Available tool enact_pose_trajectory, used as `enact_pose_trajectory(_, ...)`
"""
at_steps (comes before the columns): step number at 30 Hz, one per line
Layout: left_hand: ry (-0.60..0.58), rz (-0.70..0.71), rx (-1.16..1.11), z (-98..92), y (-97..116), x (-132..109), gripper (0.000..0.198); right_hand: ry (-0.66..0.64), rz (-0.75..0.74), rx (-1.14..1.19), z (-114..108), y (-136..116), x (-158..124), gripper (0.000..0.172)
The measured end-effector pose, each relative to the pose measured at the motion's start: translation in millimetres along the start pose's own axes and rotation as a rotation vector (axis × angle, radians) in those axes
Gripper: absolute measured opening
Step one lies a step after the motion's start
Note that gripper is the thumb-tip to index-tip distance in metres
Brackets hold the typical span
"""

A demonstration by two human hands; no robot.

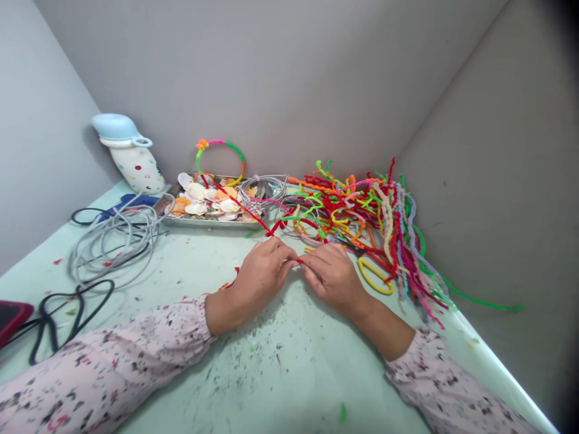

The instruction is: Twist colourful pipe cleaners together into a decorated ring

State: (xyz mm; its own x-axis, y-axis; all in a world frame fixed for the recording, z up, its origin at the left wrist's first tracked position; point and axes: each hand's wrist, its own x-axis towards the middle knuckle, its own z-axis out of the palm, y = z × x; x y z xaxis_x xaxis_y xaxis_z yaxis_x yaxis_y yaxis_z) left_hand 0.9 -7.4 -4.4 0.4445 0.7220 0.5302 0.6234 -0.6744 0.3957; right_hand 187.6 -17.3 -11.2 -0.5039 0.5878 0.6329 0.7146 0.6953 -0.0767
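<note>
Near the middle of the table, my left hand (263, 274) and my right hand (333, 276) meet fingertip to fingertip. Both pinch a red pipe cleaner (246, 211), a bit of which shows between the fingertips. Its long end slants up and left over the shell tray. Just beyond the hands, a red and green fuzzy arc (304, 220) curves from one hand towards the other; how it joins the red strand is hard to make out.
A metal tray (212, 223) holds shells, with a multicoloured ring (235, 149) standing at it. Tangled pipe cleaners (362, 211) lie at right. At left are a bottle (136, 166), grey cable (113, 241), black cable (81, 295) and a red-edged device (15, 319). Walls stand behind.
</note>
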Motion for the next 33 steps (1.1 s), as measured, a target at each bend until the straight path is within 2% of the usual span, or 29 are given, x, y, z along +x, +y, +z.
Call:
enact_pose_trajectory(5, -0.026, 0.001, 0.063, -1.5, 2.1, 0.3, 0.013, 0.011, -0.043, -0.068, -1.9, 0.3, 0.5, 0.016)
enact_pose_trajectory(13, -0.057, -0.002, 0.031, -4.9, 4.7, 1.6, 0.017, 0.017, -0.072, -0.097, -3.9, -1.7, 1.5, 0.019)
enact_pose_trajectory(20, 0.046, -0.023, -0.052, -1.1, 2.2, 0.0, 0.008, 0.066, -0.053, -0.099, -6.4, -2.8, 3.5, 0.019)
enact_pose_trajectory(29, -0.047, -0.047, 0.000, -4.7, 6.5, 1.6, 0.014, 0.059, -0.070, -0.096, -7.4, -4.3, 2.9, 0.019)
enact_pose_trajectory(33, -0.002, -0.044, -0.081, -5.6, 7.1, 1.2, 0.011, 0.061, -0.058, -0.084, -7.3, -4.4, 2.9, 0.019)
